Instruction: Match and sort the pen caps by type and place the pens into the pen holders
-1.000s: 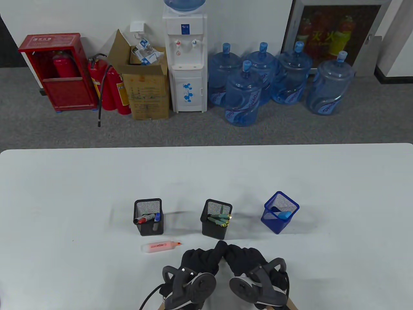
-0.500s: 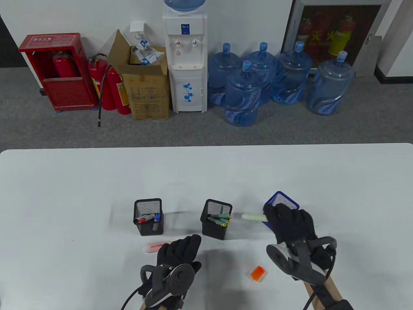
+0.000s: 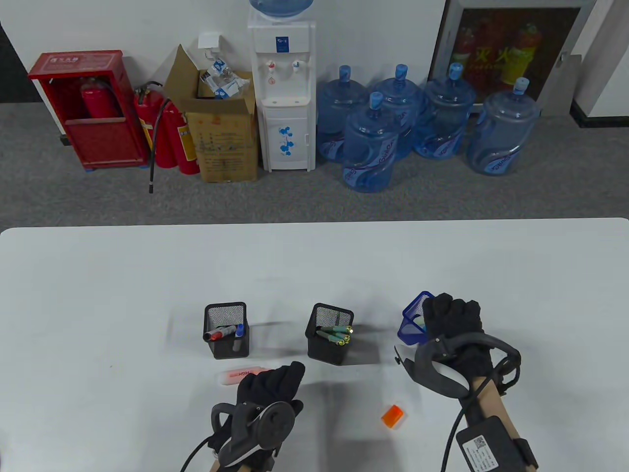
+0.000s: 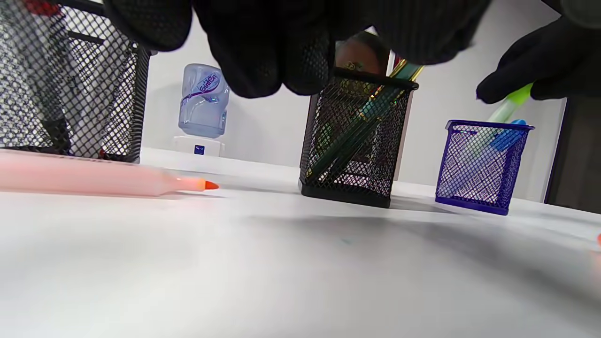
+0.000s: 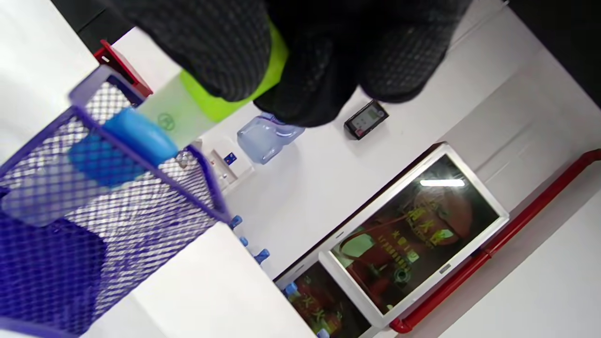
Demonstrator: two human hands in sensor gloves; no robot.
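Note:
An uncapped orange highlighter (image 3: 232,377) lies on the table in front of the left black mesh holder (image 3: 226,330). My left hand (image 3: 280,377) hovers over its tip end with relaxed fingers (image 4: 263,61) and does not touch it (image 4: 94,178). Its orange cap (image 3: 393,416) lies apart, to the right. My right hand (image 3: 447,312) is above the blue mesh holder (image 3: 412,330) and pinches a green highlighter (image 5: 225,101) by its cap. The pale body points down into the blue mesh holder (image 5: 117,220), beside a blue-capped highlighter (image 5: 127,145).
The middle black holder (image 3: 330,340) holds several green pens, and the left one holds red and blue markers. The white table (image 3: 98,295) stretches far behind the holders. Beyond it stand water bottles and a dispenser.
My right hand swung the green highlighter from level to pointing down into the blue holder. The left hand shifted only slightly over the orange highlighter.

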